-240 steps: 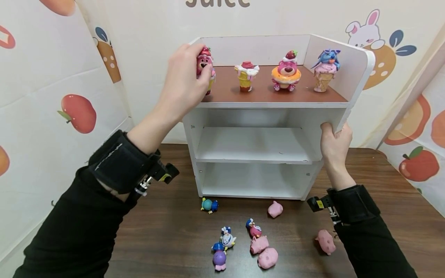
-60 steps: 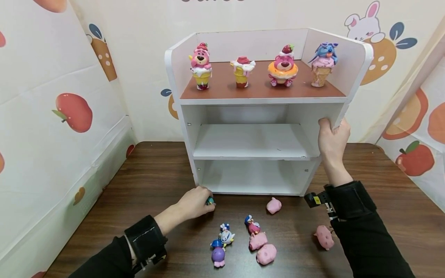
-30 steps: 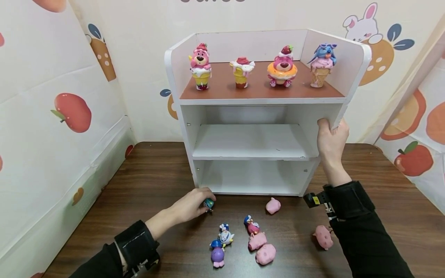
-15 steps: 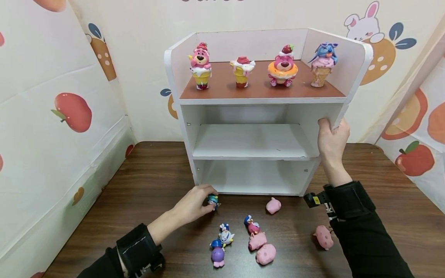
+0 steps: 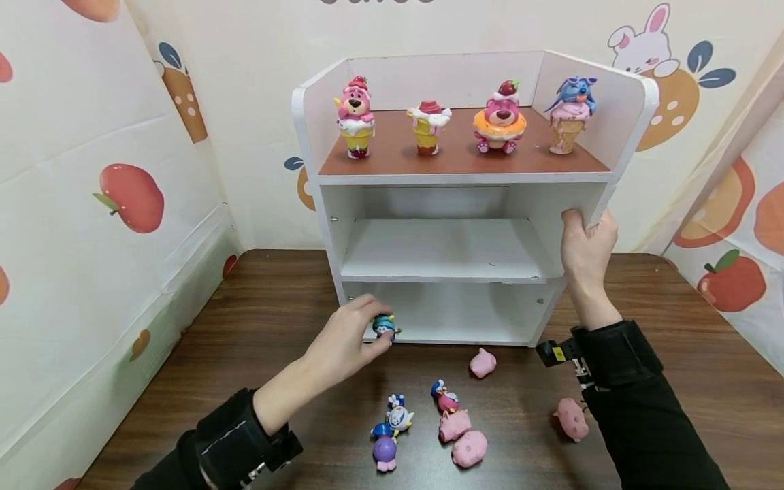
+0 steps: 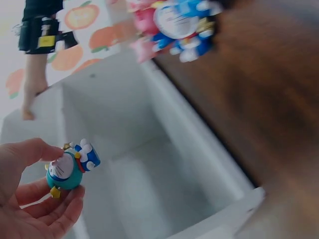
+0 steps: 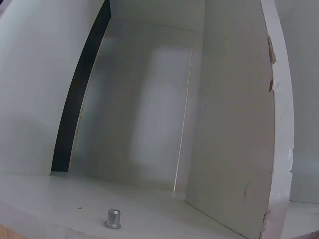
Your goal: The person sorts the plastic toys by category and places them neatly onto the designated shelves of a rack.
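My left hand (image 5: 350, 335) pinches a small teal-and-blue figurine (image 5: 384, 326) between thumb and fingers, in front of the bottom compartment's left end. In the left wrist view the figurine (image 6: 65, 169) shows a white face, a red collar and blue-and-white feet. On the right, my right hand (image 5: 589, 262) grips the side panel of the white shelf unit (image 5: 465, 178), thumb on its front edge. The right wrist view looks into the unit's compartments, where a metal shelf pin (image 7: 113, 219) sticks out; the hand itself is nearly all out of that view.
On the top shelf stand a pink bear on a cone (image 5: 356, 119), a small cone figurine (image 5: 428, 127), a bear in an orange ring (image 5: 500, 119) and a blue figure on a cone (image 5: 569, 116). Several pink pigs (image 5: 469, 448) and blue-capped figurines (image 5: 384, 449) lie on the brown table (image 5: 514, 449).
My left hand has left the pink bear on the top shelf, come down to the table, taken the teal-and-blue figurine and raised it to the bottom compartment. The right hand keeps its grip.
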The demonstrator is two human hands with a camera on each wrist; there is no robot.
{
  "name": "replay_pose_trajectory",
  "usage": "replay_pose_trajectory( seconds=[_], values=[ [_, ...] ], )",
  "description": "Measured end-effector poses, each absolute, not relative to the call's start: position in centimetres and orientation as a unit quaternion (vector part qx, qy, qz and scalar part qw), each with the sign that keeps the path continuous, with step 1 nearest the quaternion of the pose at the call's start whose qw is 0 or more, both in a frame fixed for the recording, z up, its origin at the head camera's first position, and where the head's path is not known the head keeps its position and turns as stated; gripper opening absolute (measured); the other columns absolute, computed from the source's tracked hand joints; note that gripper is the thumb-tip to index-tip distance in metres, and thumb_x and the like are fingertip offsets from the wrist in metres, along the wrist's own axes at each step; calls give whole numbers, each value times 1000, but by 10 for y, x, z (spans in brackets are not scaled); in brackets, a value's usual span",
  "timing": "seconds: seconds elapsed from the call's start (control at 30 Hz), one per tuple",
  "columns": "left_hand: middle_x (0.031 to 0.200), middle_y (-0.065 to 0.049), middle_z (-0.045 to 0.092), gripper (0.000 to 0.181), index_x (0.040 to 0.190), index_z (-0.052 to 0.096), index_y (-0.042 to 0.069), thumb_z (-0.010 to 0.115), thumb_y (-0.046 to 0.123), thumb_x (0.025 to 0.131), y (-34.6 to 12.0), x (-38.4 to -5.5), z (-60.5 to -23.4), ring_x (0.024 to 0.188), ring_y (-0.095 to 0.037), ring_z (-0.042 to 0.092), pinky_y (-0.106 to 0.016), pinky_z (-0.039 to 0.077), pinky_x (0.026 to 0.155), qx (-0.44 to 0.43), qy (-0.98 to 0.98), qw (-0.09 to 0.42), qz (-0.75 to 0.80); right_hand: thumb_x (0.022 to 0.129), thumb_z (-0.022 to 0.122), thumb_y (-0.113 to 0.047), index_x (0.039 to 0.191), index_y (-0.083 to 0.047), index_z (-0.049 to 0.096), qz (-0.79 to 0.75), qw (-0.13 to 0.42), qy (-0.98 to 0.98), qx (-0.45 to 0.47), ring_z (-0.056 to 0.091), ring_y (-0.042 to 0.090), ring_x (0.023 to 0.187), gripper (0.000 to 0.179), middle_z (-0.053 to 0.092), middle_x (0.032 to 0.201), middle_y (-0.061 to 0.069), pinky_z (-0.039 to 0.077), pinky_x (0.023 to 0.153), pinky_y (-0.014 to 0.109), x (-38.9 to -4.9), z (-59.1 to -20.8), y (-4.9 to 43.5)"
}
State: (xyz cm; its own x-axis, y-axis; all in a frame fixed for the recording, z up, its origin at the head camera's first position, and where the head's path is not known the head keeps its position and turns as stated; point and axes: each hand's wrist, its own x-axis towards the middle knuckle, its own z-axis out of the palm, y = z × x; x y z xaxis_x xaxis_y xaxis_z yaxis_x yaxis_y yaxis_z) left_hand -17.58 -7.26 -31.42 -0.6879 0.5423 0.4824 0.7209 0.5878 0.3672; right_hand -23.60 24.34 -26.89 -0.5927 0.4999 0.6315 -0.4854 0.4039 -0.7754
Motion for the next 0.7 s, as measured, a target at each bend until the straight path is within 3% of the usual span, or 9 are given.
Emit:
replay_pose_trajectory(
  seconds=[0.23,0.7],
  values=[
    [87,-3,58,17,91,63,-1,64,5,75,-70,-180,-286,74,-10,54,-24,47,65,-352,-871,204,-276,83,44,1,110,-7,60,546,450,-706,-3,54,13,100,33,60,108,8,41,84,30,-236,-269,244],
    [90,-12,58,21,94,63,-6,63,3,75,-68,-210,-261,77,-20,55,-29,48,67,-301,-886,229,-269,81,44,3,106,-4,61,543,455,-706,-5,55,13,96,30,61,103,8,41,79,28,-236,-269,243]
  ],
)
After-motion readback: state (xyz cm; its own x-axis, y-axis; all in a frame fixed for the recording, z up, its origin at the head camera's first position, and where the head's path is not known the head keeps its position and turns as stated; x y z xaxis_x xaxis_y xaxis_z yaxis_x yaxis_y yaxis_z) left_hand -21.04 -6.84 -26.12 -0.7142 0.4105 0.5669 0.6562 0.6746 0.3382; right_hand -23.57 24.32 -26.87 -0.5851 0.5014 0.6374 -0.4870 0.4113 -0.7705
